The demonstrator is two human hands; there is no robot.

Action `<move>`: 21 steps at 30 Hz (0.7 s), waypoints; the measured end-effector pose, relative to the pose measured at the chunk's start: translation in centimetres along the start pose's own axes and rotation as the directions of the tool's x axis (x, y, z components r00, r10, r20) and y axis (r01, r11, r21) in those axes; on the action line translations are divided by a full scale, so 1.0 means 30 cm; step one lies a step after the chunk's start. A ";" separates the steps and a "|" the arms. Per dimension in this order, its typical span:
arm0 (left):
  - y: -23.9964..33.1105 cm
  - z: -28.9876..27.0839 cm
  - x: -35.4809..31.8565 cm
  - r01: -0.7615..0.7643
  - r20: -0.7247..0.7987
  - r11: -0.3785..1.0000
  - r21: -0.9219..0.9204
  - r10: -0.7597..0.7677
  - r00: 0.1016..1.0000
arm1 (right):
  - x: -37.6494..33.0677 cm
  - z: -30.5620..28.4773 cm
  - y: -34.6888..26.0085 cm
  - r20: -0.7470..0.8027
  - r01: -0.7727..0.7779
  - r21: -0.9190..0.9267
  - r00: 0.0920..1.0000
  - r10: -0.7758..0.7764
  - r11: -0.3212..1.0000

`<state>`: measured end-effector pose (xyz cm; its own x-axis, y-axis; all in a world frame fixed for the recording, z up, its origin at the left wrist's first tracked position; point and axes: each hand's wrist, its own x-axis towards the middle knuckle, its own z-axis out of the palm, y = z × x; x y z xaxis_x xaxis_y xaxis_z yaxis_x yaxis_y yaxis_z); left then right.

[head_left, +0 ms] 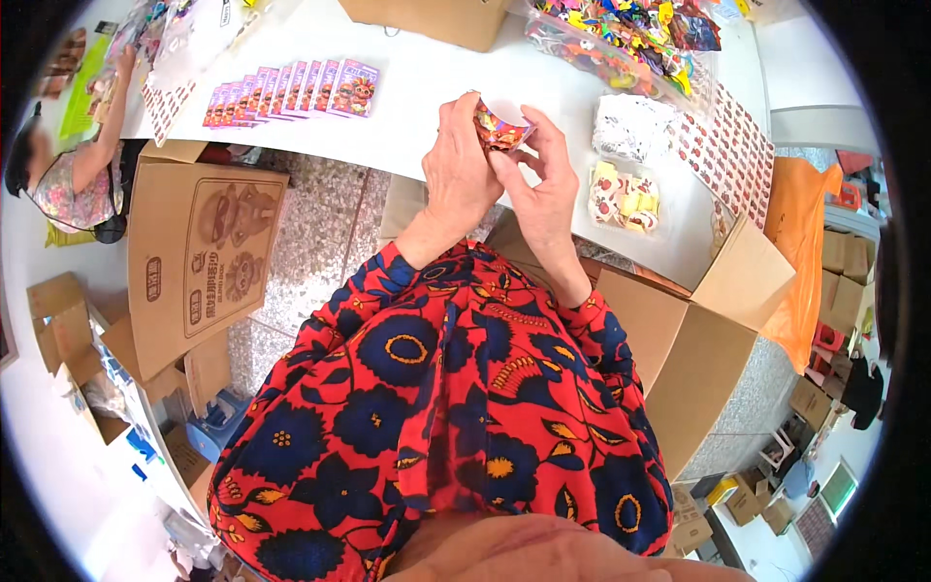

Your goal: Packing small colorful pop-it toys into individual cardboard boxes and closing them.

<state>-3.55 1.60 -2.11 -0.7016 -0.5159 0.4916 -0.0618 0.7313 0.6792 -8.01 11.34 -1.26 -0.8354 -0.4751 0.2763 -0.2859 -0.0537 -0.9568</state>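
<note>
Two bare hands meet at upper centre of the frame, above the near edge of a white table (pixel 427 87). The left hand (pixel 458 173) and right hand (pixel 543 189) close together on a small colourful packet (pixel 500 128), fingertips pinching its sides with a curl of white showing behind it; whether the packet is open cannot be told. Red-and-blue patterned sleeves (pixel 456 388) fill the lower frame. To the right of the hands lie a clear bag of yellow and white pieces (pixel 621 197), a bag of white items (pixel 630 126) and a printed sheet (pixel 727 155). A row of pink cards (pixel 291 92) sits at upper left, a heap of bright packets (pixel 621 39) at upper right. An open carton (pixel 679 339) stands below the table's edge at right, another carton (pixel 199 262) at left. A second person (pixel 78 175) works at far left. Held only at its edges over the table's rim, the packet could slip from the fingertips and drop toward the floor or carton.
</note>
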 end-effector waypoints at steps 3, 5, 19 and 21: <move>0.004 0.006 -0.003 -0.057 -0.037 0.998 0.041 0.058 0.998 | 0.004 0.005 0.004 -0.017 -0.036 -0.011 0.999 0.036 0.999; 0.011 0.000 -0.001 -0.077 -0.052 0.995 0.066 0.081 0.995 | 0.014 -0.015 0.005 0.015 -0.064 -0.033 0.998 0.064 0.997; 0.000 -0.070 -0.001 -0.189 0.217 0.948 -0.255 0.247 0.944 | 0.054 -0.165 -0.041 0.317 -0.019 0.024 0.948 0.011 1.000; -0.008 -0.067 -0.012 -0.151 0.255 0.961 -0.232 0.210 0.944 | 0.046 -0.156 -0.051 0.324 0.037 -0.051 0.946 -0.018 0.998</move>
<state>-1.86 0.70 -1.35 -0.8562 -0.2197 0.4675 0.2111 0.6773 0.7048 -10.92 14.87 1.00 -0.6328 -0.7330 0.2495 -0.3402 -0.0263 -0.9400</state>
